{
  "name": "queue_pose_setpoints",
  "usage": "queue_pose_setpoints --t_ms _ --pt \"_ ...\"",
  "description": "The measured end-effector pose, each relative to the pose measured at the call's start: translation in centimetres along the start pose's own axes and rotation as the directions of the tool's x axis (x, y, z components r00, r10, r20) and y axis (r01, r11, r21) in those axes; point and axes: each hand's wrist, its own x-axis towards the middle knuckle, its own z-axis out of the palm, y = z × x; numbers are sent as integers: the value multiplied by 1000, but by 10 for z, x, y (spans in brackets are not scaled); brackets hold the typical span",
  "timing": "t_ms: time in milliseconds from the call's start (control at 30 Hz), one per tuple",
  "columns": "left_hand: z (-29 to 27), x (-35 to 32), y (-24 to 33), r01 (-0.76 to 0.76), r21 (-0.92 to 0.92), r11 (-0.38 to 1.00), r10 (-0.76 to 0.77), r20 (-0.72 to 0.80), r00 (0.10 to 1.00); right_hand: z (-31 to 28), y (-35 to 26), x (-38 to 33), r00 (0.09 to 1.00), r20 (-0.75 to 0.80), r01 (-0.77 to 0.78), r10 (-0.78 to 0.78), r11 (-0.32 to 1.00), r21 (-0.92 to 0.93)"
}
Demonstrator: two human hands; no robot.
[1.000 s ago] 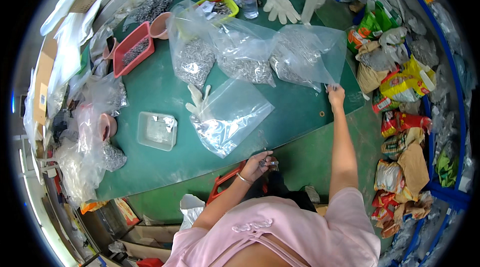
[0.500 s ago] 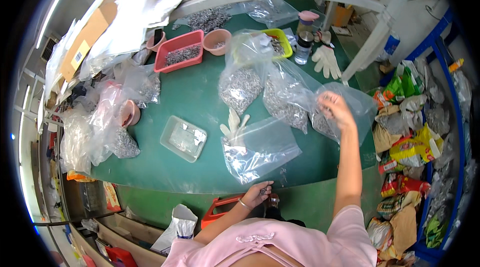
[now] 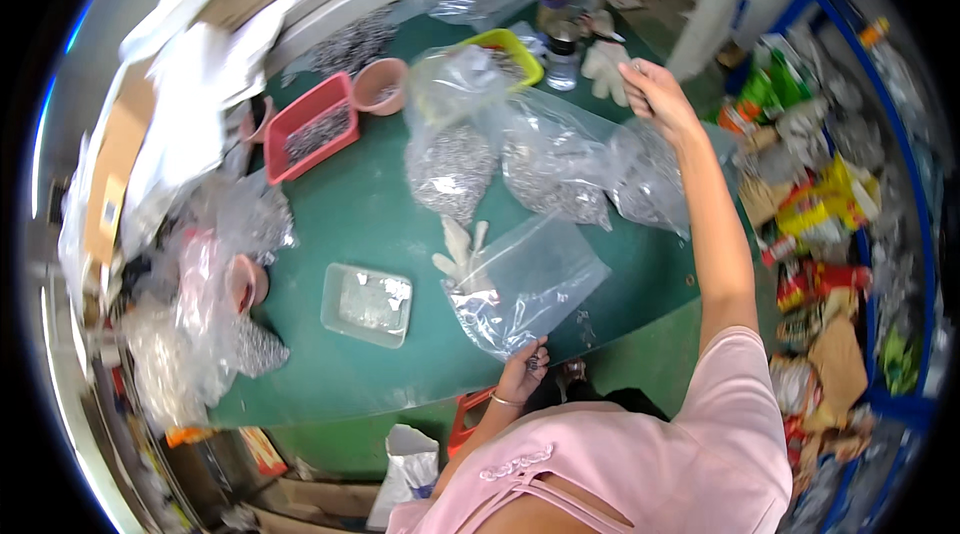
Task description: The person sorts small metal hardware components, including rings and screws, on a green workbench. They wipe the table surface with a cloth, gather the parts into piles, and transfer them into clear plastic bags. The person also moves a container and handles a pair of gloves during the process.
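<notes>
My left hand (image 3: 525,371) is at the table's near edge, fingers curled round a few small grey metal parts. Just beyond it lies an empty-looking clear plastic bag (image 3: 545,274), partly covering a white glove (image 3: 462,252). My right hand (image 3: 655,99) is raised at the far right, closed in a pinch; what it holds, if anything, I cannot make out. Below that hand sits a clear bag of small metal parts (image 3: 645,174). Two similar filled bags stand to its left, a middle bag (image 3: 550,169) and a left bag (image 3: 450,169). Another glove (image 3: 605,72) lies beside my right hand.
A clear plastic tub (image 3: 367,304) stands on the green table (image 3: 330,224). Behind are a red tray of parts (image 3: 312,129), a pink bowl (image 3: 380,87), a yellow-green tray (image 3: 520,59) and a lidded jar (image 3: 562,56). More bags (image 3: 205,319) crowd the left; packed shelving (image 3: 905,234) stands right.
My right hand has moved away from me, from over the rightmost filled bag to beside the far glove. My left hand has come up against the empty bag's near edge. The view has turned.
</notes>
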Motion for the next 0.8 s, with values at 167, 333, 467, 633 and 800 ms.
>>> queue_pose_setpoints --t_ms 167,333,467,633,800 --pt "14 4 -12 71 65 995 -69 -28 997 -70 25 -165 1000 -5 21 -21 952 305" --pt "28 10 -28 119 167 979 -112 -47 993 -101 128 -249 814 -494 -444 305 876 -189" --pt "33 10 -45 150 248 957 -137 -69 988 -121 232 -228 687 -716 -573 -128 510 -641" --pt "29 4 -60 134 234 963 -126 -49 991 -118 244 -194 658 -732 -652 -179 350 -672" --pt "15 -2 -71 75 207 975 -68 -37 997 -114 237 -202 681 -722 -625 -120 419 -659"
